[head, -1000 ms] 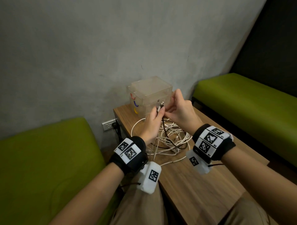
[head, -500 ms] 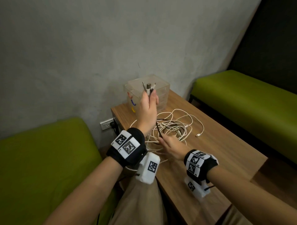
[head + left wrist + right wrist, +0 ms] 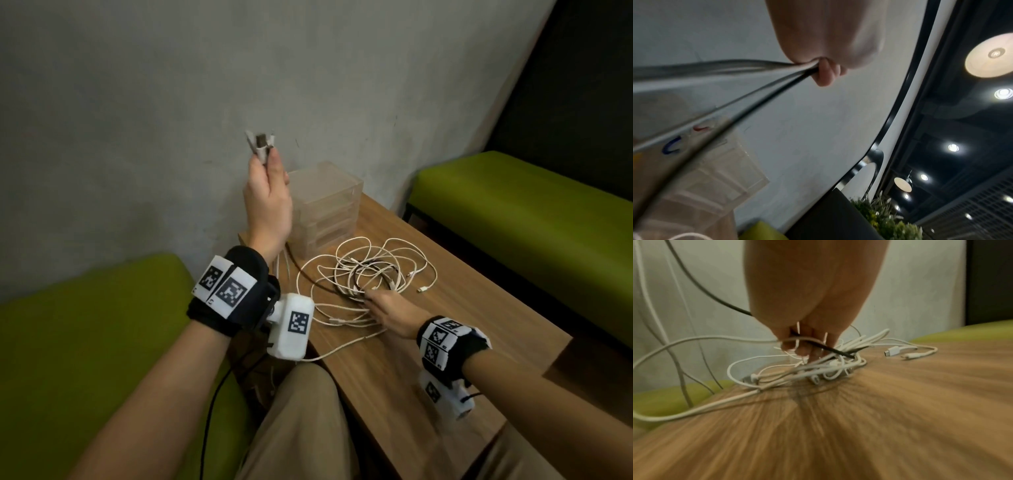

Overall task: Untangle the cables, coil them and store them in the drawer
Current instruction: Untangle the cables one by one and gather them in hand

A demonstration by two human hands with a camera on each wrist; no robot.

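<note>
Your left hand point(image 3: 267, 198) is raising up, fingers pinching bundle of cable plugs point(image 3: 261, 144), plugs pointing upward, strands trailing down toward table point(image 3: 462, 308). Left wrist view is showing white and black strands point(image 3: 756, 76) leaving your fist. Your right hand point(image 3: 390, 308) is lying low on cable tangle point(image 3: 370, 274) beside clear drawer unit point(image 3: 325, 205); right wrist view is showing fingers point(image 3: 807, 352) threading through loops, grip unclear.
</note>
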